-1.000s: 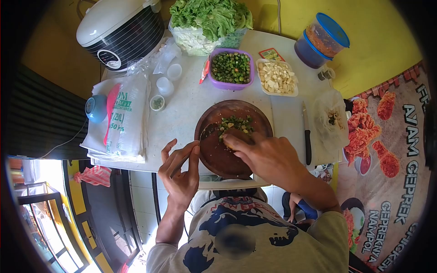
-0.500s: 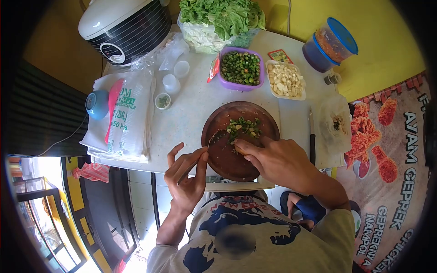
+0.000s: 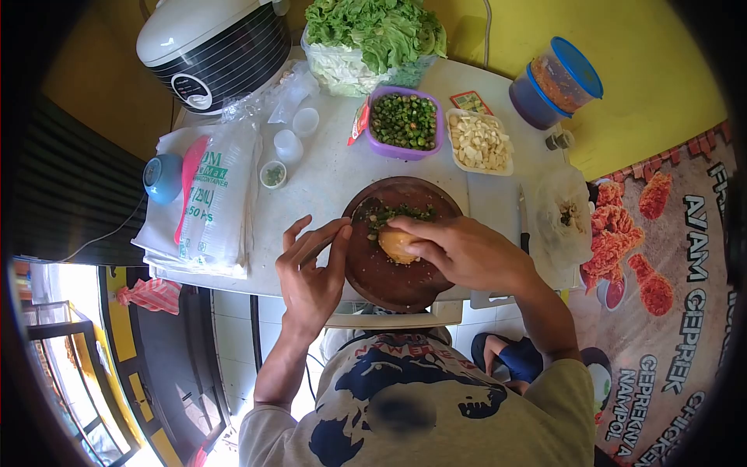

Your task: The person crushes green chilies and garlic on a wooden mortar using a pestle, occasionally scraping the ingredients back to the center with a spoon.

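Note:
A round brown mortar dish (image 3: pixel 401 292) sits at the table's front edge, with chopped green bits (image 3: pixel 416 211) in it. My right hand (image 3: pixel 459 247) grips a light orange-brown pestle (image 3: pixel 398 246) and presses it against the green bits. At the dish's left rim, my left hand (image 3: pixel 315 261) pinches the handle of a metal spoon; the spoon's bowl end is hard to make out. Behind the dish stand a purple tub of cut green chillies (image 3: pixel 403 123) and a white tray of pale peeled cloves (image 3: pixel 480 142).
A rice cooker (image 3: pixel 218 58), plastic packs (image 3: pixel 226 198) and small cups (image 3: pixel 288 145) are at the left. Lettuce (image 3: pixel 373 35) stands at the back, stacked blue-lidded tubs (image 3: pixel 554 82) at the back right. A knife (image 3: pixel 524 222) lies right of the dish. Another person (image 3: pixel 510 358) is partly visible beyond the table.
My right hand has tilted the pestle so more of it shows, and has moved slightly up and left over the green bits. My left hand has raised the spoon's handle at the rim.

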### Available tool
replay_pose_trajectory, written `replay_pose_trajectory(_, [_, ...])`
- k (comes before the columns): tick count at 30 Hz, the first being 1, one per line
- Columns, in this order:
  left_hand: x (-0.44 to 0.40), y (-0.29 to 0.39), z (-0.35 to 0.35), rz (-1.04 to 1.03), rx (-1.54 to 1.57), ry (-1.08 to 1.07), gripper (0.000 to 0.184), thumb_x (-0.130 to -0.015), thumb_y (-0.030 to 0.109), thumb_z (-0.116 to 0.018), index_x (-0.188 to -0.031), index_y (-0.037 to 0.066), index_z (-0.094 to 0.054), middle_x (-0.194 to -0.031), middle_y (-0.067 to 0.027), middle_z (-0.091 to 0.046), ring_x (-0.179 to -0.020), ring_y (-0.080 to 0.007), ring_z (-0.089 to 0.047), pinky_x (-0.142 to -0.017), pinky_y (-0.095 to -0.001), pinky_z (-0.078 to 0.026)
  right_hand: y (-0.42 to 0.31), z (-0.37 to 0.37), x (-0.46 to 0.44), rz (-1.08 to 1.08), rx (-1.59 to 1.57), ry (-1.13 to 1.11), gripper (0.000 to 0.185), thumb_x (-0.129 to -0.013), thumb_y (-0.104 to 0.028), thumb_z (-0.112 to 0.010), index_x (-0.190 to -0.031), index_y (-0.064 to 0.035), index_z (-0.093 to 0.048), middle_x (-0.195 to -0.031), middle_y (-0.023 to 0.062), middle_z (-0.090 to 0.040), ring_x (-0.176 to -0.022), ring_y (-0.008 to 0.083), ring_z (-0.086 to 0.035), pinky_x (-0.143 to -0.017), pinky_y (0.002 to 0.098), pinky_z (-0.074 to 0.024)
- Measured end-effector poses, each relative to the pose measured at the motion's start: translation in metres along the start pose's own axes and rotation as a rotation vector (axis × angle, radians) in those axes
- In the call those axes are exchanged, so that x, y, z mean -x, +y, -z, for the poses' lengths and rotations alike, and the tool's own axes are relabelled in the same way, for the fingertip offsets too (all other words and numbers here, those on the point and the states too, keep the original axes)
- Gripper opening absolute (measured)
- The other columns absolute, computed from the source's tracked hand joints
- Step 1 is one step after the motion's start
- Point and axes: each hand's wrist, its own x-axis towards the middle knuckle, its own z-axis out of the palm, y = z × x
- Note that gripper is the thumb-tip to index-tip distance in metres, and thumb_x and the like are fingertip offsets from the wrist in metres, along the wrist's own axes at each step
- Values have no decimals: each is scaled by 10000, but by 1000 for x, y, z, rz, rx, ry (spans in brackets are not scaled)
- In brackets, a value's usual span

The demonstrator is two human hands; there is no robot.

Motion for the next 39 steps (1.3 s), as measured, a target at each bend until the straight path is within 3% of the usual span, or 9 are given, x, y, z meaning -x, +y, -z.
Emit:
replay_pose_trajectory(3, [-7, 2, -9, -1, 54, -45, 95, -920, 36, -734, -1003, 8, -772, -912, -102, -792, -757, -204, -742, -1049, -442, -459, 26, 7, 17, 102, -247, 271, 436, -1078, -242, -527, -1502, -142, -511, -752, 120, -676, -568, 222, -642, -573, 351, -500])
replay_pose_trajectory(5, [-8, 2, -14, -2, 100, -93, 101, -916, 45, -740, -1008, 21, -773, -910, -101, -791, -757, -210, -744, -1053, -427, -458, 25, 39, 25, -407, -562, 37, 443, -1100, -277, -498, -1525, -150, -495, -738, 67, -591, -650, 130, -588, -632, 301, -492])
replay_pose_trajectory(6, [-8, 1, -17, -31, 85, -102, 111, -913, 51, -746, -1017, 26, -772, -900, -105, -789, -744, -218, -743, -1045, -421, -467, 29, 43, 25, -437, -621, 24, 459, -1105, -277, -496, -1550, -165, -465, -727, 2, -498, -640, 74, -463, -625, 264, -463])
replay_pose_trajectory(13, [8, 14, -1, -33, 161, -154, 117, -906, 23, -749, -1021, 10, -766, -889, -106, -786, -723, -188, -741, -1045, -458, -471, 29, 33, 22, -323, -625, -115, 495, -1117, -325, -467, -1573, -138, -421, -643, -44, -444, -538, 38, -420, -520, 224, -387])
replay_pose_trajectory(22, [14, 15, 4, 73, 46, -81, 94, -922, 11, -727, -1001, -8, -775, -922, -122, -792, -759, -180, -754, -1082, -479, -439, 23, 10, 29, -390, -668, -20, 477, -1084, -308, -534, -1547, -209, -471, -701, 38, -555, -593, 120, -535, -622, 300, -479])
replay_pose_trajectory(24, [19, 17, -1, 64, 103, -116, 92, -918, 14, -732, -999, -3, -772, -894, -107, -792, -758, -175, -754, -1075, -480, -442, 16, -10, 30, 34, -61, 263, 515, -1042, -249, -591, -1541, -201, -471, -674, 74, -576, -523, 241, -599, -519, 366, -481])
replay_pose_trajectory(28, [18, 21, 7, 57, 97, -88, 91, -911, 9, -739, -993, 17, -776, -899, -93, -795, -767, -168, -760, -1078, -477, -437, -34, 11, 26, -237, 194, -8, 382, -1025, -288, -571, -1397, -202, -558, -838, 197, -672, -600, 375, -682, -505, 471, -548])
replay_pose_trajectory(35, [14, 16, 17, 47, 31, -32, 98, -895, -27, -737, -975, 14, -775, -899, -99, -795, -785, -180, -768, -1083, -483, -435, -27, 24, -1, -186, 251, -150, 406, -985, -275, -634, -1380, -219, -563, -884, 170, -677, -634, 375, -688, -544, 466, -558])
replay_pose_trajectory(39, [12, 15, 19, 51, -11, 7, 80, -889, -44, -734, -954, -10, -765, -904, -110, -793, -757, -183, -760, -1057, -490, -457, -30, 21, -1, -133, 279, -188, 441, -980, -188, -566, -1419, -149, -552, -750, 206, -663, -617, 359, -698, -523, 460, -552])
